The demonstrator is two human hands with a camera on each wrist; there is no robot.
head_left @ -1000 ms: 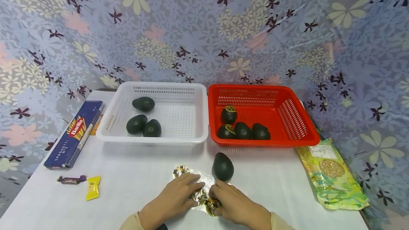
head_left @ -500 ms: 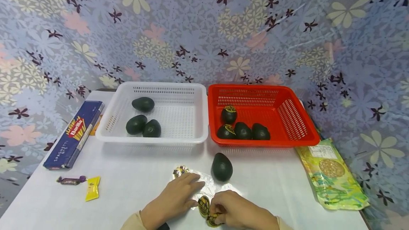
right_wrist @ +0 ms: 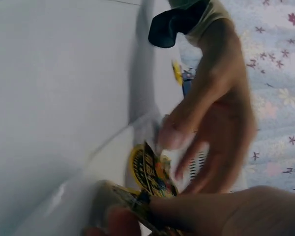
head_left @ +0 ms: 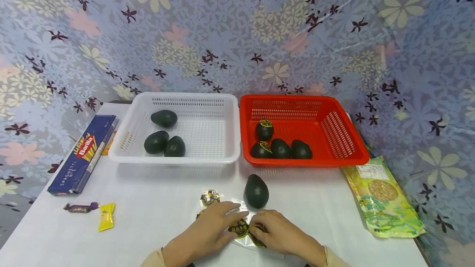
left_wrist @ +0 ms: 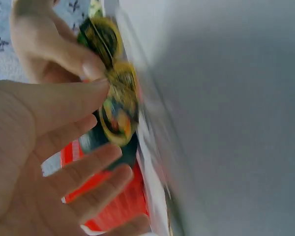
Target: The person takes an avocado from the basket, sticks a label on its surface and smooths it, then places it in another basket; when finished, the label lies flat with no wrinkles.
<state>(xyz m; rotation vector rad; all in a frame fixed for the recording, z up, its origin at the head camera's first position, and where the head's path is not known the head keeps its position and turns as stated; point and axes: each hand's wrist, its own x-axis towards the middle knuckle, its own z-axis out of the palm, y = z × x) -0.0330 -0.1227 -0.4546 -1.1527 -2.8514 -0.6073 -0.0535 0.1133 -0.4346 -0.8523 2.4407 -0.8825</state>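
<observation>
A clear backing sheet [head_left: 243, 209] with round gold-and-black stickers [head_left: 239, 229] lies on the white table [head_left: 156, 217] at the front middle. My left hand [head_left: 222, 217] presses on the sheet with straight fingers. My right hand [head_left: 261, 228] pinches a gold-and-black sticker [head_left: 257, 240] at the sheet's edge, right beside the left fingertips. The left wrist view is blurred and shows the stickers [left_wrist: 115, 108] by my spread left fingers [left_wrist: 78, 167]. The right wrist view shows a sticker [right_wrist: 150, 172] standing up from the sheet. A dark green avocado [head_left: 256, 191] lies just beyond the hands.
A white basket [head_left: 178, 160] holds three avocados. A red basket [head_left: 334, 160] holds several, two with stickers. One more sticker [head_left: 210, 197] lies on the sheet. A blue spaghetti box [head_left: 83, 153] and two candies [head_left: 105, 216] lie left, a green bag [head_left: 382, 195] right.
My right hand has moved forward to the left fingertips with the sticker. The sticker that stood up between the hands now lies lower. My left hand has stayed on the sheet.
</observation>
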